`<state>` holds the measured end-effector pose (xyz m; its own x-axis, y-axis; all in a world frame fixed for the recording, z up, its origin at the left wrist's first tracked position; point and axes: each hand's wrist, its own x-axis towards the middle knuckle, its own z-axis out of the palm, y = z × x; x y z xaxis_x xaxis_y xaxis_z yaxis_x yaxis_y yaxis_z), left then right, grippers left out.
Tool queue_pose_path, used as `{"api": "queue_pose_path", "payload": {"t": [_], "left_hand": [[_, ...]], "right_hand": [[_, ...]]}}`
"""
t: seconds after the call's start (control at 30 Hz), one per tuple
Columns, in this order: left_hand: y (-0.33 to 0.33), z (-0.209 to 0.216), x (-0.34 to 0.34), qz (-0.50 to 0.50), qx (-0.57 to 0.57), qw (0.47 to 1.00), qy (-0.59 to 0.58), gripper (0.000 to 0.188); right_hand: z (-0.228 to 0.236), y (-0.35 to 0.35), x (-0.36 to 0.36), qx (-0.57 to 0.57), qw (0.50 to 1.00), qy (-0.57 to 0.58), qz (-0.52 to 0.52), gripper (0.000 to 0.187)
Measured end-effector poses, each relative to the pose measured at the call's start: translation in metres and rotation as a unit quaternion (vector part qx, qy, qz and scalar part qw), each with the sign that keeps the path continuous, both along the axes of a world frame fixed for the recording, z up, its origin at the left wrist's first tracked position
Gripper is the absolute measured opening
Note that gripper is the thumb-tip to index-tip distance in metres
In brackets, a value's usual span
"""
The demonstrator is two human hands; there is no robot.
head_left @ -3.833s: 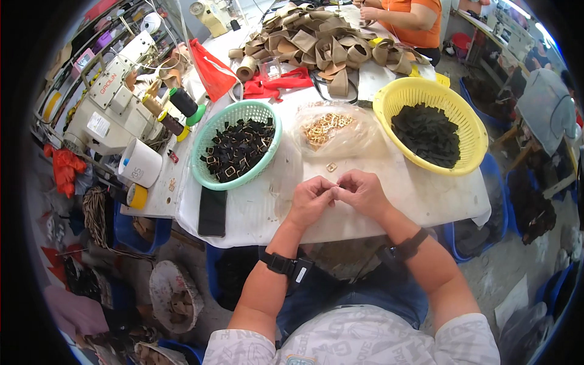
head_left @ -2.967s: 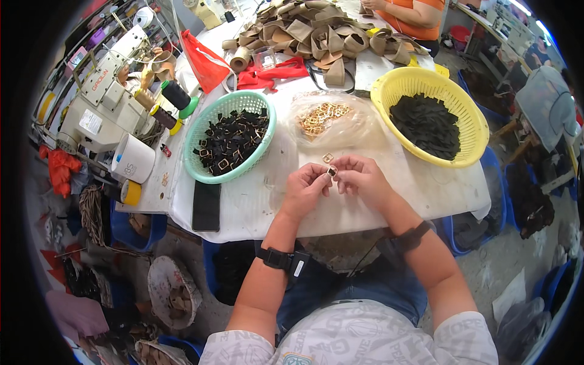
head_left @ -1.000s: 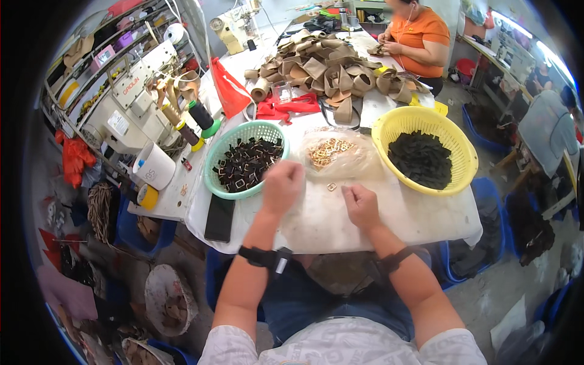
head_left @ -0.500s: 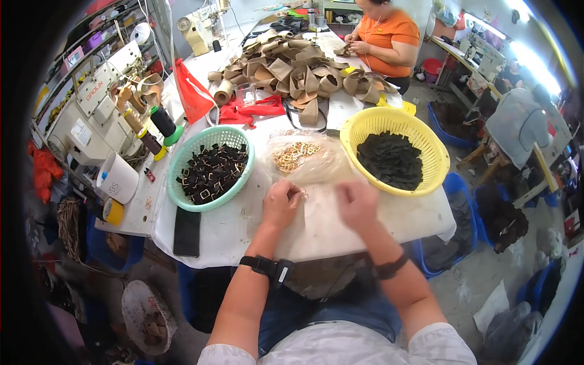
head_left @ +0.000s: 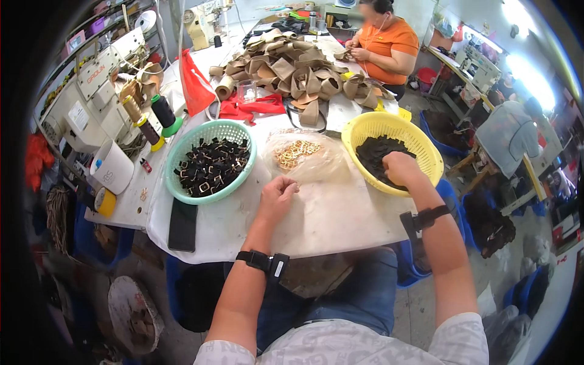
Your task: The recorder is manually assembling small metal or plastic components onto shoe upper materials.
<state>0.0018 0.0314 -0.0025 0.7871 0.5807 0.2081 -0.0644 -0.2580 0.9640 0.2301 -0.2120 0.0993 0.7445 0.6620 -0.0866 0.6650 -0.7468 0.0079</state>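
Note:
My left hand (head_left: 278, 196) rests low over the table, thumb and fingers pinched together. Whatever sits at its fingertips is too small to make out. Just beyond it lies a clear plastic bag (head_left: 328, 163) holding gold-coloured metal buckles (head_left: 297, 153). My right hand (head_left: 403, 169) reaches into a yellow plastic basket (head_left: 430, 143), its fingers curled down among short black strips (head_left: 380, 149); the fingertips are partly hidden. On the left, a mint-green basket (head_left: 176, 190) contains black strips fitted with gold buckles (head_left: 210, 167).
A black phone (head_left: 182, 226) lies beside the green basket. Thread cones (head_left: 162, 111), a white bin (head_left: 114, 167) and a sewing machine (head_left: 91, 109) stand left. Brown pieces (head_left: 292, 67) are heaped at the back, near a person in orange (head_left: 389, 45). Blue tubs (head_left: 417, 258) flank the table.
My right hand has moved right, from above the table into the yellow basket. My left hand stays near the bag, still pinched. The whole view has shifted slightly.

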Motion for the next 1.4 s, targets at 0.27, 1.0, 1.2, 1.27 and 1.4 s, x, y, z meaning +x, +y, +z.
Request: {"api": "queue_pose_path", "payload": {"t": [0.27, 1.0, 1.2, 1.27, 1.4], "left_hand": [[0.004, -0.004, 0.001, -0.016, -0.065, 0.998, -0.013, 0.025], [0.009, -0.004, 0.0, -0.03, -0.108, 0.993, -0.027, 0.023], [0.008, -0.004, -0.001, -0.022, -0.1, 0.995, -0.022, 0.02], [0.008, -0.007, 0.001, -0.025, -0.098, 0.994, -0.041, 0.019], [0.007, -0.012, 0.003, -0.032, -0.051, 0.997, -0.053, 0.019]], "right_hand": [[-0.001, -0.011, 0.0, 0.038, 0.998, 0.054, 0.021, 0.016], [0.003, -0.02, 0.01, 0.09, 0.995, 0.041, 0.019, 0.019], [0.003, -0.031, 0.025, 0.227, 0.973, 0.007, -0.036, 0.017], [0.003, -0.032, 0.028, 0.294, 0.954, -0.055, -0.022, 0.013], [0.011, -0.025, 0.03, 0.533, 0.843, 0.027, -0.066, 0.012]]}}
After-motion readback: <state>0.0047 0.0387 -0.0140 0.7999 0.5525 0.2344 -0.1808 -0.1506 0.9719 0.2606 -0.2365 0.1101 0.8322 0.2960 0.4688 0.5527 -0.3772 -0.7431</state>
